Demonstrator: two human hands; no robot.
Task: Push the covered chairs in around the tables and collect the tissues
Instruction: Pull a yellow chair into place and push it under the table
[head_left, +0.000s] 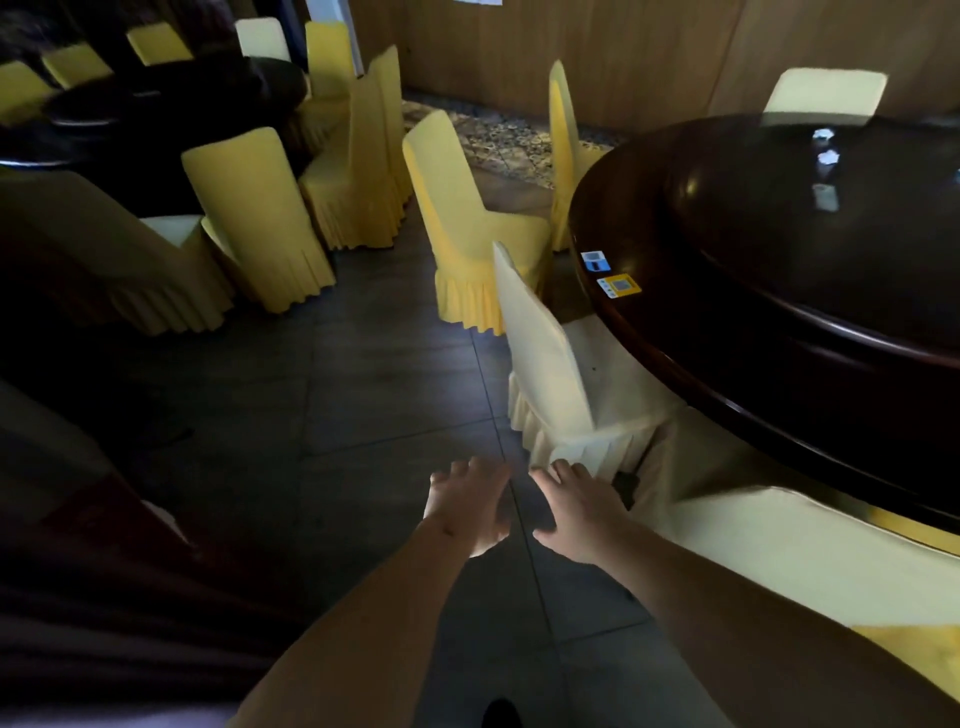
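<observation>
A pale covered chair (550, 358) stands at the edge of the dark round table (701, 332), its seat partly under the rim. Both my hands reach forward, low over the floor. My left hand (467, 506) is empty with relaxed fingers, just left of the chair's skirt. My right hand (576, 506) is also empty, fingers spread, fingertips at the skirt's lower corner; I cannot tell whether they touch it. A yellow covered chair (467, 218) stands farther back, pulled away from the table. Small white tissues (826, 156) lie on the tabletop.
Another pale chair (810, 561) sits close on my right at the table. Several yellow covered chairs (265, 218) surround a second dark table (171, 98) at the back left. Two stickers (608, 275) mark the near table's rim. Dark floor tiles lie between the tables.
</observation>
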